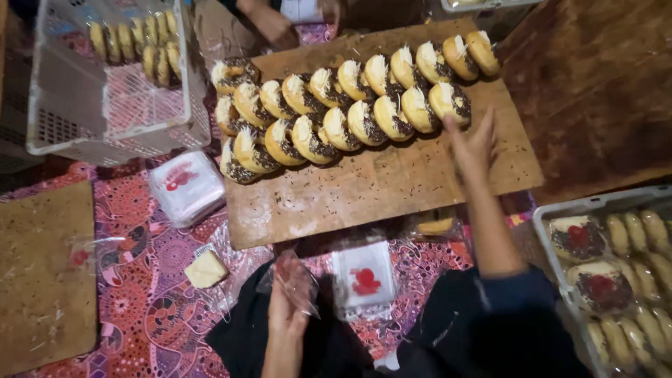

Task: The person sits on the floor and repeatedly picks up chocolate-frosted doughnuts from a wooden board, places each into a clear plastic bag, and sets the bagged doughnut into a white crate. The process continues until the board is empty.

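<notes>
A clear plastic bag (290,280) is pinched by the left hand (287,297). The right hand (472,143), fingers spread and unclenched, is stretched to the end filled bun (450,101) on the wooden board (378,185); contact can't be confirmed.

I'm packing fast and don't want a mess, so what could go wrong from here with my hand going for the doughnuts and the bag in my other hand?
1. The right hand reaches for the end doughnut of a tightly leaning row; a careless pull may topple its neighbours or smear the topping.
2. The left hand holds a thin clear plastic bag that looks crumpled, so the topping could wipe off on it.
3. Loose sprinkles on the wooden board could stick to the sleeve.
</notes>
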